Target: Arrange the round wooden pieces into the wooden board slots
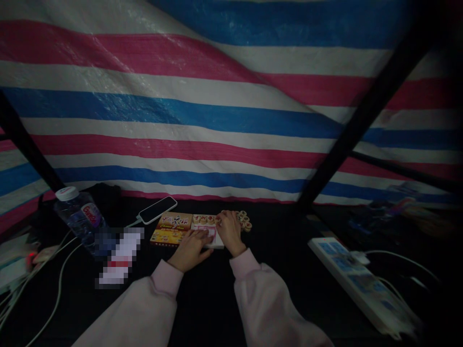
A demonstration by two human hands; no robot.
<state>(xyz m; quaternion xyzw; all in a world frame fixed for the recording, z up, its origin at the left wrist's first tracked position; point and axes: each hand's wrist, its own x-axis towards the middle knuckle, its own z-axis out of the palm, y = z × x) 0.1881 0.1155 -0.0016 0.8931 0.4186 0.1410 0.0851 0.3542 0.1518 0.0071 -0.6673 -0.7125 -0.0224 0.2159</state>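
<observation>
A Chinese chess box with a yellow and brown printed lid lies on the dark surface. Beside it is an open white tray with a row of round wooden chess pieces along its far side. My left hand rests flat over the near part of the tray and the box's edge, fingers stretched out. At the right end of the row, my right hand has its fingers pinched down on a chess piece, mostly hidden by them. More loose pieces cluster just right of that hand.
A white phone with a cable lies behind the box. To the left stand a water bottle and several cables. A power strip with plugs lies at right. Striped plastic sheeting hangs behind, between dark frame bars.
</observation>
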